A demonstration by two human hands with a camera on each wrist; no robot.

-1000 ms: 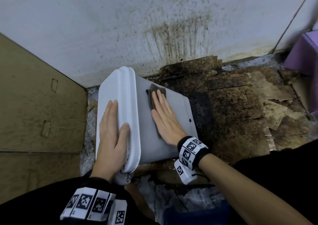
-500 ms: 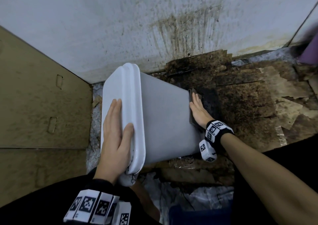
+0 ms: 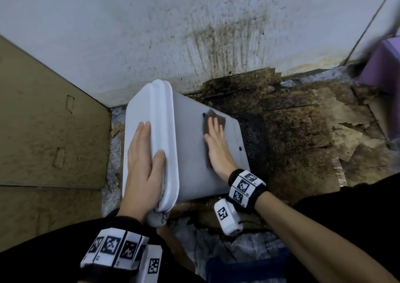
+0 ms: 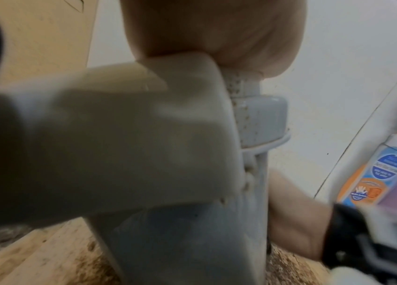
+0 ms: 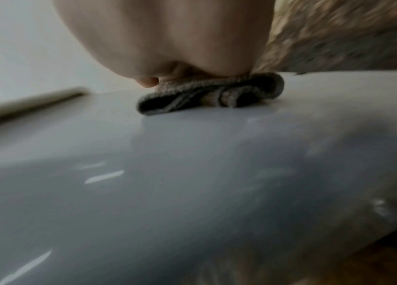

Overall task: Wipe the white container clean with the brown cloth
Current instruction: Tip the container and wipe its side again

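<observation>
The white container [image 3: 190, 157] lies on its side on the floor, its lid [image 3: 138, 107] facing left. My left hand [image 3: 145, 153] rests flat on the lid, the thumb lying along the lid's rim. My right hand [image 3: 216, 144] presses the brown cloth [image 3: 217, 116] flat against the container's upturned side, towards its far edge, with fingers straight. In the right wrist view the folded cloth [image 5: 212, 94] is squeezed between the palm [image 5: 168, 38] and the glossy container wall [image 5: 192, 173]. The left wrist view shows the lid's corner [image 4: 119, 144] under my left hand [image 4: 217, 29].
A stained white wall [image 3: 194, 23] rises just behind. A brown cardboard sheet [image 3: 43, 131] stands at the left. Dirty, soaked cardboard [image 3: 303, 144] covers the floor to the right. A purple object [image 3: 385, 66] sits at far right, and an orange-and-blue bottle [image 4: 375, 173] beside it.
My right hand with the cloth slid from near the lid to the container's right end, then back onto the upturned side. The left hand stayed on the lid.
</observation>
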